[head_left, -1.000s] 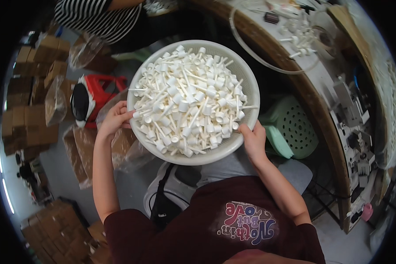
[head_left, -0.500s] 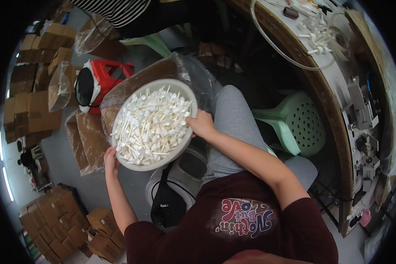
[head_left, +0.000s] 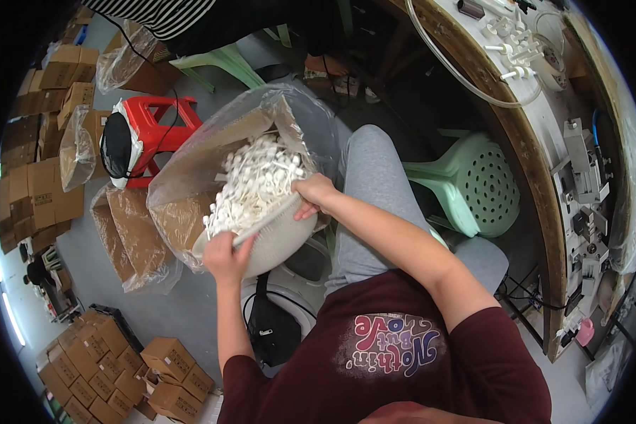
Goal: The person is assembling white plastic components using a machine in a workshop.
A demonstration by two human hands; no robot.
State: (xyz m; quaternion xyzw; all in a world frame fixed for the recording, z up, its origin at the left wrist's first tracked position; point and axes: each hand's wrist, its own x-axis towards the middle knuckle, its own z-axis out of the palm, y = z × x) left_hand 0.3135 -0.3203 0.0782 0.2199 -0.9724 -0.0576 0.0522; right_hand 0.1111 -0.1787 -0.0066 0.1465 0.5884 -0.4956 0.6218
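Observation:
A round off-white basin (head_left: 281,242) is tipped away from me, its outer side turned my way. My left hand (head_left: 229,258) is closed on the near left rim, and my right hand (head_left: 314,193) grips the right side. Small white plastic pieces (head_left: 258,177), many with thin stems, slide over the basin's far rim in a heap. Beyond the rim, an open cardboard box (head_left: 179,225) with a clear plastic bag (head_left: 185,164) around its mouth takes them in. The basin hides the box's near side.
A red stool (head_left: 164,124) stands past the box, with a second plastic-lined carton (head_left: 131,230) to its left. A black bag (head_left: 275,328) lies near my lap. Green plastic chair (head_left: 484,187) and curved workbench (head_left: 505,106) are at right. Another person's striped sleeve (head_left: 152,15) shows at the top.
The basin has gone from nearly level to steeply tipped away from me. Its white pieces now spill toward the box. My left hand has shifted right along with the rim.

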